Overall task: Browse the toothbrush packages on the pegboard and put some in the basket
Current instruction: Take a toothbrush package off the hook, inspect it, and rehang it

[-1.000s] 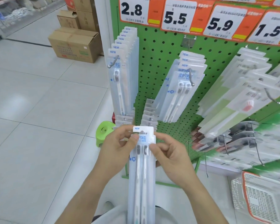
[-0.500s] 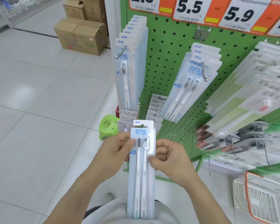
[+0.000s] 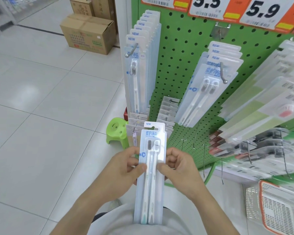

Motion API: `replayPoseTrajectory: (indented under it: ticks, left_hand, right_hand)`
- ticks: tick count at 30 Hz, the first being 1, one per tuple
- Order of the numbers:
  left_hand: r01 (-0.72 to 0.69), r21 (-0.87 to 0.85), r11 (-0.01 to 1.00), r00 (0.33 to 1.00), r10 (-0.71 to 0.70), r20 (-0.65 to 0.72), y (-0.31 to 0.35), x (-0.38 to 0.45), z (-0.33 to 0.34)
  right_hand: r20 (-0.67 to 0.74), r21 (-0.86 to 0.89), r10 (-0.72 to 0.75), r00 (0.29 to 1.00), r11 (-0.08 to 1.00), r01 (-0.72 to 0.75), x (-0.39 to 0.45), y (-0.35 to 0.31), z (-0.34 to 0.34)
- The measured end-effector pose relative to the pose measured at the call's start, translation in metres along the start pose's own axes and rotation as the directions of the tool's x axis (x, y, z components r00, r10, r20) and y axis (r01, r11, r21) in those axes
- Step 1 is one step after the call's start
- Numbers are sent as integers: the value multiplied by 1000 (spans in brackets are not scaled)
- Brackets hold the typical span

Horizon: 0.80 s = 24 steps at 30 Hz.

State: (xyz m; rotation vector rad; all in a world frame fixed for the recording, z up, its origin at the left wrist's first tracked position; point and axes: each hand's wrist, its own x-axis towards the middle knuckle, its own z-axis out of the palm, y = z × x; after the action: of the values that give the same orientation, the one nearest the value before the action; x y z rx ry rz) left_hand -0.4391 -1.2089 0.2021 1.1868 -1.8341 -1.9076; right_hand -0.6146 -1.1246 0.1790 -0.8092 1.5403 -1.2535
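One held toothbrush package (image 3: 150,175) (two brushes inside), two hands, one green stool (image 3: 116,132), three cardboard boxes (image 3: 88,33).

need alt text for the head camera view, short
Both hands, left hand and right hand, pinch an upright two-brush toothbrush pack in front of a green pegboard hung with more packs; a white basket sits at lower right.

The basket (image 3: 277,207) runs off the right and bottom edges, so its inside stays unseen. The price tags (image 3: 209,7) are cut by the top edge, their small print unreadable. The packs at the right (image 3: 261,102) are blurred. On the held toothbrush pack (image 3: 151,175), both thumbs cover part of the front, and the other fingers (image 3: 172,154) curl behind its edges, mostly hidden.
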Motion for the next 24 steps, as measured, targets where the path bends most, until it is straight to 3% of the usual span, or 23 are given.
replayPoseTrajectory:
  ticks: [6, 11, 16, 19, 21, 24]
  left_hand:
    - [14, 1, 1000, 999, -14, 32, 3, -1, 3]
    - [43, -9, 999, 998, -43, 44, 3, -4, 5]
    - [-8, 90, 996, 999, 5, 38, -2, -9, 8]
    - [-63, 241, 968, 998, 63, 9, -6, -11, 12]
    - [-92, 313, 945, 995, 96, 3, -9, -12, 13]
    - [-131, 257, 958, 991, 128, 26, -16, -15, 18]
  right_hand:
    - [-90, 30, -164, 982, 985, 167, 8, -11, -6]
    - [18, 69, -174, 985, 983, 172, 9, -24, -6]
    - [-208, -10, -151, 966, 988, 152, 8, -33, 13]
    - [-306, -128, -155, 939, 984, 120, 8, -36, 23]
    - [-310, -98, -89, 946, 993, 62, 11, -35, 22]
    - [-141, 216, 145, 979, 970, -112, 13, -39, 17]
